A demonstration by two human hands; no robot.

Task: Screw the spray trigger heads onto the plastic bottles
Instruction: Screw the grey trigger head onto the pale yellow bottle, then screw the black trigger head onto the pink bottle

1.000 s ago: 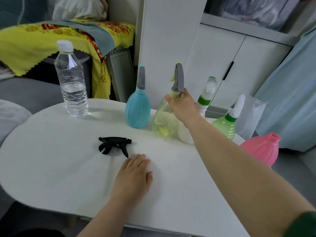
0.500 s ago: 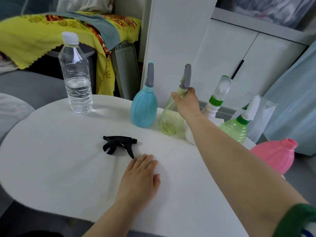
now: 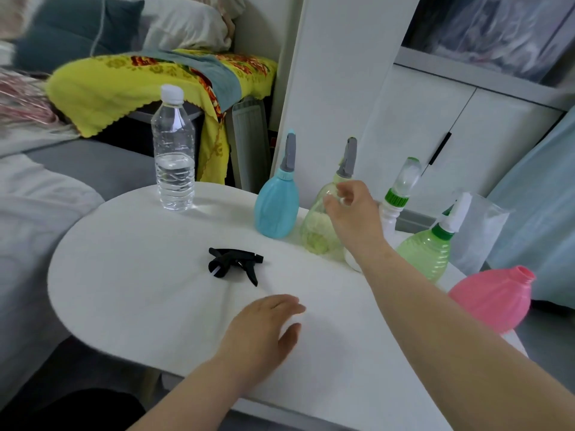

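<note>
Right hand (image 3: pixel 351 213), fingers loosely curled and open, is hovering at centre frame in front of the translucent yellow-green plastic spray bottle (image 3: pixel 320 228) with grey trigger head, gripping nothing. Left hand (image 3: pixel 264 328) is lying open, palm down, on the white rounded bench (image 3: pixel 140 290) at lower centre. Loose black spray trigger head (image 3: pixel 233 264) is lying on the bench just above it. Headless pink plastic bottle (image 3: pixel 494 298) is sitting at right edge. No readable labels or writing on any bottle.
</note>
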